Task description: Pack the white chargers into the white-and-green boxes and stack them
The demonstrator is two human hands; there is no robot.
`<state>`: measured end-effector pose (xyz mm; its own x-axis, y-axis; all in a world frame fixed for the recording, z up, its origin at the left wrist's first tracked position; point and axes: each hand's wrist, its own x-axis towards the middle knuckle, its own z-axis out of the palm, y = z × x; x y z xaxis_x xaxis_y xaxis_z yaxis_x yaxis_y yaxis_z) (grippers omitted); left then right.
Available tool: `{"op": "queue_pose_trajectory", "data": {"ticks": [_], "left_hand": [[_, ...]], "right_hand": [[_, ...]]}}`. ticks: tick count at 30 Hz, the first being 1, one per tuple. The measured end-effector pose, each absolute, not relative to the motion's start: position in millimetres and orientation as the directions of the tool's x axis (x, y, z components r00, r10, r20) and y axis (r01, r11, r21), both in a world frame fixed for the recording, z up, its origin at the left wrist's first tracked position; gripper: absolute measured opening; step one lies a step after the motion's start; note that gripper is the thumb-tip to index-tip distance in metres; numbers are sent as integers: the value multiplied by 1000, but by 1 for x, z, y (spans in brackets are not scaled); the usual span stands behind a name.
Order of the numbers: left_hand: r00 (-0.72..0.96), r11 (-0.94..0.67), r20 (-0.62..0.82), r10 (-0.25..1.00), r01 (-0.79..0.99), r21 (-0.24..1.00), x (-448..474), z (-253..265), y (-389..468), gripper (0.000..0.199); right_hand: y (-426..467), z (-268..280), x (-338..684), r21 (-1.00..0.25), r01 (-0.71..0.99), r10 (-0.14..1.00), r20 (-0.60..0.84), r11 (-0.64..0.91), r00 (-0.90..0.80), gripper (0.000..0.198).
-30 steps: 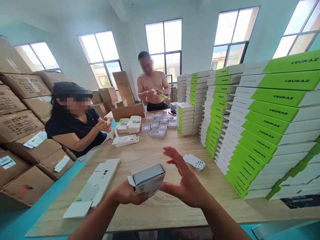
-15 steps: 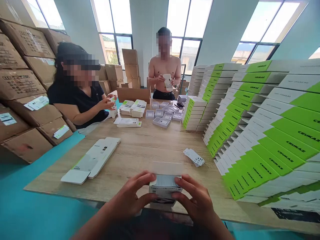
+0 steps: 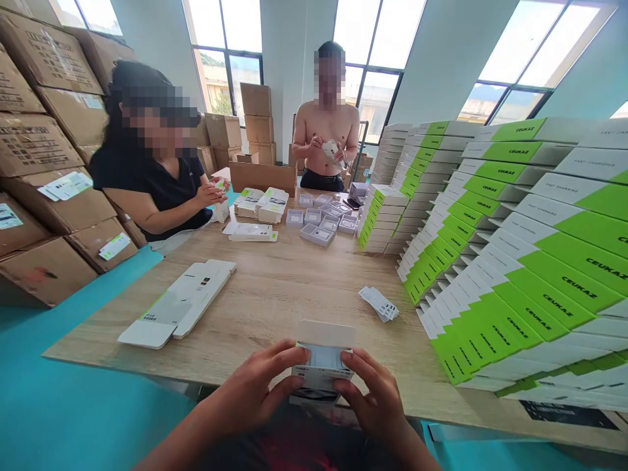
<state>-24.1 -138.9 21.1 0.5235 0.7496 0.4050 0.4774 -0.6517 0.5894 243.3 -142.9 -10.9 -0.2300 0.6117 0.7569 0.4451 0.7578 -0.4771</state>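
Note:
A small white carton [image 3: 321,383] is gripped at the table's near edge, its end facing up with one flap raised on the far side. My left hand [image 3: 267,379] pinches its left side, thumb on the front and fingers at the top edge. On the right side my right hand [image 3: 370,386] holds it the same way. Inside the opening shows a pale, translucent tray. Beyond it to the right lies a small fanned stack of printed slips [image 3: 379,304]. Flattened white cartons [image 3: 184,297] are piled at the left.
Tall stacks of white and green boxes [image 3: 520,281] line the table's right side. White trays [image 3: 321,222], folded cartons [image 3: 262,204] and an open brown box [image 3: 263,178] sit at the far end. Two people [image 3: 157,190] handle cartons across the table. Brown boxes [image 3: 53,196] rise at left.
Both hands keep hold of the carton, which tilts slightly, so its raised flap shows more. The head view has shifted a little. The far person's hands have moved on their carton.

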Motion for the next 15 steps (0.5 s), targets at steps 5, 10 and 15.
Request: {"op": "queue_pose_trajectory", "data": {"ticks": [5,10,15], "left_hand": [[432,-694,544,720,437,572,-18,15,-149,32],[387,-752,652,652,437,493,-12,19,-156,28],[371,-758,662,651,351,549,-15,21,-158,21]], "right_hand": [[-151,-8,246,-425,476,583,772,770,-254,33],[-144,14,247,-307,370,430,845,877,-319,37],[-141,25,247,-179,456,398,802,872,-446,23]]}}
